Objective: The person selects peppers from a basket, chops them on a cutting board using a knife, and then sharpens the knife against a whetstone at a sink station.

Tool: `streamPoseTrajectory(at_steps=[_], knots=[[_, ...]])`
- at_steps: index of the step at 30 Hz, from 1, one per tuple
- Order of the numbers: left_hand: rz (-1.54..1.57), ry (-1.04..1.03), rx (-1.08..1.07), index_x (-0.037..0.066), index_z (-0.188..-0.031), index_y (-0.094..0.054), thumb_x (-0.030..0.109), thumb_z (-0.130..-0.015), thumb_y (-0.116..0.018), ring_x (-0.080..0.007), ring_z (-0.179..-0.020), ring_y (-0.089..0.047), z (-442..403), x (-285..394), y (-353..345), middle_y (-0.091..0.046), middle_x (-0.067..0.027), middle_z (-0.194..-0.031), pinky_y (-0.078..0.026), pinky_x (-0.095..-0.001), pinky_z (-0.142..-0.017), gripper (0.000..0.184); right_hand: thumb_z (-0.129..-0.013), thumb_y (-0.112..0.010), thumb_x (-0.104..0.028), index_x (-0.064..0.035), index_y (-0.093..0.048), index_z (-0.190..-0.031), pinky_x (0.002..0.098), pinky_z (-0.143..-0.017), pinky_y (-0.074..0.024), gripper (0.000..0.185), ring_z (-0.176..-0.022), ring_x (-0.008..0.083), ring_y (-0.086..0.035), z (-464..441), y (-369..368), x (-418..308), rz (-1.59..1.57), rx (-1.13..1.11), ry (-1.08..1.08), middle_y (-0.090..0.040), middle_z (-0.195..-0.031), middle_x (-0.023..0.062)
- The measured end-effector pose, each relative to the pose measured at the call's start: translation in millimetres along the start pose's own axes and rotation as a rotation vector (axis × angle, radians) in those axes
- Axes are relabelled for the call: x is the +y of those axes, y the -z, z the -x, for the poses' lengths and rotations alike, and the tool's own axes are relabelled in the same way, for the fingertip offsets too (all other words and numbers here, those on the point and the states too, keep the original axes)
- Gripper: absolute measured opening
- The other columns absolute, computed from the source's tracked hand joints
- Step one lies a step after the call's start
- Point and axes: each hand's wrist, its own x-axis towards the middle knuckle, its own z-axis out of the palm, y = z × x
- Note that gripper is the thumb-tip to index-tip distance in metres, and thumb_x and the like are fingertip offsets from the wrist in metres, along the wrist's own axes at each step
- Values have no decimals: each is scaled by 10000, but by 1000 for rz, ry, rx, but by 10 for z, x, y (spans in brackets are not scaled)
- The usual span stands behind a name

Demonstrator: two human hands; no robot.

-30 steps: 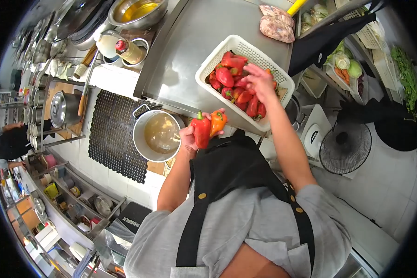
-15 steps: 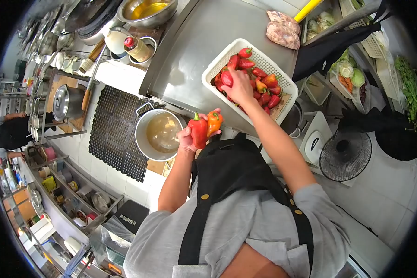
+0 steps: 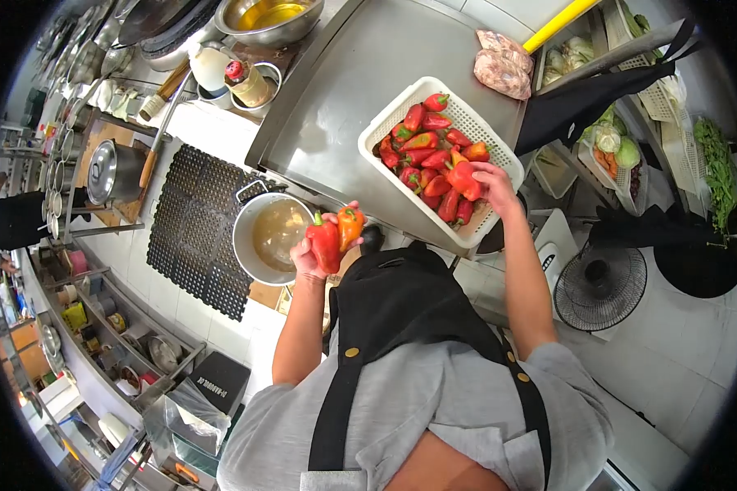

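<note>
Right hand [image 3: 496, 186] now farther right over the basket [image 3: 467, 119], half-closed round one red pepper [image 3: 464, 179], left hand [image 3: 305, 263] snug round two peppers [image 3: 325, 248]

Pot [image 3: 242, 241] of cloudy liquid [image 3: 277, 233] stood near black perforated mat [image 3: 201, 229]; lidded pot [image 3: 116, 173] stood on mat's far side, leftward. At top, metal bowl [image 3: 296, 33] held yellow liquid [image 3: 267, 11]; red-capped bottle [image 3: 249, 86] stood near it. Pinkish meat [image 3: 502, 72] lay on steel counter [image 3: 336, 98], close to yellow handle [image 3: 558, 24]. Rightward, cabbage [image 3: 627, 153] and carrots [image 3: 606, 160] sat side by side; leafy green bunch [image 3: 716, 176] showed farther out. Black fan [image 3: 601, 286] stood near partly hidden white appliance [image 3: 565, 233]. Co-worker in black [image 3: 12, 221] was at far left.
</note>
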Motion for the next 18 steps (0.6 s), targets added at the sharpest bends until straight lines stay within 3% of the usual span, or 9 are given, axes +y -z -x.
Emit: streamPoseTrajectory(at_steps=[2,4,6,10,12,14,15,16,18], knots=[[8,20,-29,26,-1103,-555,348,-654,-782,-442,-1322,-351,-94,20,-36,-248,-256,-1476,-430,-589,-987,597,-784,-699,-136,-41,-654,-1077,287,-729,-514,311,-866,157,-618,-57,-97,-18,138,11,26,-642,-978,61],[3,63,-61,32,-1094,-548,338,-644,-788,-441,-1326,-341,-179,31,-61,-244,-249,-1478,-425,-588,-995,595,-769,-719,-144,-40,-669,-1031,345,-776,-518,287,-898,243,-637,-324,-324,-48,912,195,581,-650,-1017,124],[9,59,-64,35,-1095,-542,337,-639,-790,-437,-1329,-337,-240,-1,-70,-241,-248,-1479,-425,-581,-998,600,-746,-749,-190,-44,-658,-1048,415,-827,-509,348,-973,325,-622,-495,-792,-293,959,159,823,-642,-1053,173],[-9,27,-67,42,-1108,-542,336,-635,-773,-421,-1343,-322,-192,-79,-77,-201,-263,-1491,-404,-582,-1012,603,-753,-739,-331,-84,-495,-1277,466,-877,-494,628,-1065,388,-579,-871,-1536,-458,1137,314,334,-589,-1136,246],[-23,-11,-75,40,-1111,-536,340,-637,-768,-432,-1346,-312,-78,-100,-51,-201,-266,-1489,-399,-587,-1014,607,-771,-712,-361,-89,-424,-1331,473,-877,-492,686,-1071,402,-573,-1117,-1610,-320,1202,291,306,-564,-1164,267],[-23,-25,-20,45,-1111,-537,338,-634,-769,-453,-1344,-304,102,-107,-45,-210,-258,-1489,-405,-583,-1009,606,-768,-708,-276,-52,-541,-1205,457,-762,-521,518,-828,391,-644,-1376,-1487,-86,1105,441,547,-654,-920,218],[18,-47,-1,46,-1112,-539,330,-629,-778,-472,-1340,-296,196,-123,-11,-224,-246,-1484,-407,-593,-1007,610,-769,-704,-217,-56,-534,-1215,396,-668,-528,504,-730,313,-643,-1424,-1379,-78,805,321,584,-657,-875,174],[17,-55,-9,46,-1112,-539,330,-629,-778,-472,-1340,-296,284,-134,31,-224,-246,-1484,-407,-593,-1007,610,-779,-689,-142,-62,-533,-1219,306,-573,-496,474,-656,198,-611,-1215,-1375,-188,289,271,282,-646,-815,104],[66,-133,113,29,-1082,-580,368,-633,-787,-496,-1305,-346,402,-131,114,-249,-258,-1484,-471,-591,-946,598,-823,-585,-108,-49,-559,-1175,308,-564,-463,357,-691,173,-591,-868,-1083,-333,-243,-49,20,-641,-921,106]])
